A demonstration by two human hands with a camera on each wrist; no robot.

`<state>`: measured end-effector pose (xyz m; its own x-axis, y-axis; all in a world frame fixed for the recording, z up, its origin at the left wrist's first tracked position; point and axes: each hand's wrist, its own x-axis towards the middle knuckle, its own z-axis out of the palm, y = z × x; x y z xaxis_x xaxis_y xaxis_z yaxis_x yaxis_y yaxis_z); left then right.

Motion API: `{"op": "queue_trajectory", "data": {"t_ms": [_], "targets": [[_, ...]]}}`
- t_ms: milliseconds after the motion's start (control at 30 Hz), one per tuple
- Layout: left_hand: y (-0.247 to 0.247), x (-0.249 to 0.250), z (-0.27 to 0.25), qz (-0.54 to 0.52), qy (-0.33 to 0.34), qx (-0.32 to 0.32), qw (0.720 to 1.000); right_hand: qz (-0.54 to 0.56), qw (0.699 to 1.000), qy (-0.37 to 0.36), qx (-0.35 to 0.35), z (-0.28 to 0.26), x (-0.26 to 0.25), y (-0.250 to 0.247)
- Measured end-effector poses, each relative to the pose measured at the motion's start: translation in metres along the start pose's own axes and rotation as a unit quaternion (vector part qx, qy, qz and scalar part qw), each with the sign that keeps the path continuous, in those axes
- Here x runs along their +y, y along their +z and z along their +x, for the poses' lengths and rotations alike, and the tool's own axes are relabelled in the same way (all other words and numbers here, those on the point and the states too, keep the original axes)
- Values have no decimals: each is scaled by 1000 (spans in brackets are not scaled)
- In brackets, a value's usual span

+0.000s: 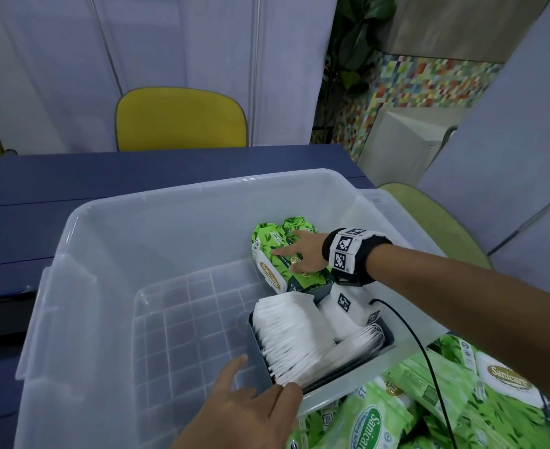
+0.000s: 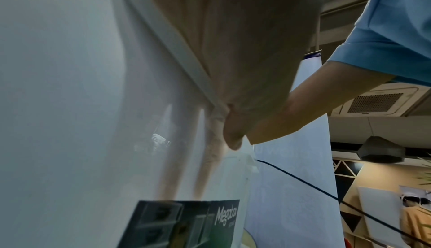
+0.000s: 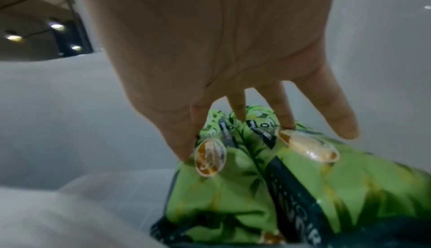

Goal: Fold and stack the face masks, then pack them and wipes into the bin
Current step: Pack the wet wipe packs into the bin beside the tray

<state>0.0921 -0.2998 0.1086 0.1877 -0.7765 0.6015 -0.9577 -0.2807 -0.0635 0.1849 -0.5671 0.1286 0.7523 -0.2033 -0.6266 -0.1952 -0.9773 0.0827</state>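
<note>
Green wipes packs (image 1: pixel 288 257) lie in the clear bin's (image 1: pixel 82 218) far right corner under the right hand's (image 1: pixel 303 254) straight fingers, left hand (image 1: pixel 251 406) open on the rim; uneven pressure could topple them onto the folded masks (image 1: pixel 290 338).

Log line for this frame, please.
right hand: open, fingers on wipes packs in bin | left hand: on bin's near rim | masks: inside

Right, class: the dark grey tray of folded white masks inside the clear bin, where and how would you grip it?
Probably by the dark grey tray's two long rims, from above: masks stand packed upright, and the clear bin wall blocks the right, so fingers fit only over the edges.
</note>
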Motion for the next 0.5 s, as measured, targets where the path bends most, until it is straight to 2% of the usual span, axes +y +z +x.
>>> {"op": "queue_trajectory", "data": {"t_ms": [133,300,400,500], "targets": [[-2,-1,-6,-17,11,-28,999,-40,999,28,-1,-6,0,5],[-7,4,-6,-36,9,-82,996,-22,998,52,-7,-7,1,15],[-12,6,-6,-36,-7,-88,995,-10,999,39,-11,-13,-2,12],[-22,3,-1,-42,-8,-121,992,35,999,16,-17,-31,0,-2]]}}
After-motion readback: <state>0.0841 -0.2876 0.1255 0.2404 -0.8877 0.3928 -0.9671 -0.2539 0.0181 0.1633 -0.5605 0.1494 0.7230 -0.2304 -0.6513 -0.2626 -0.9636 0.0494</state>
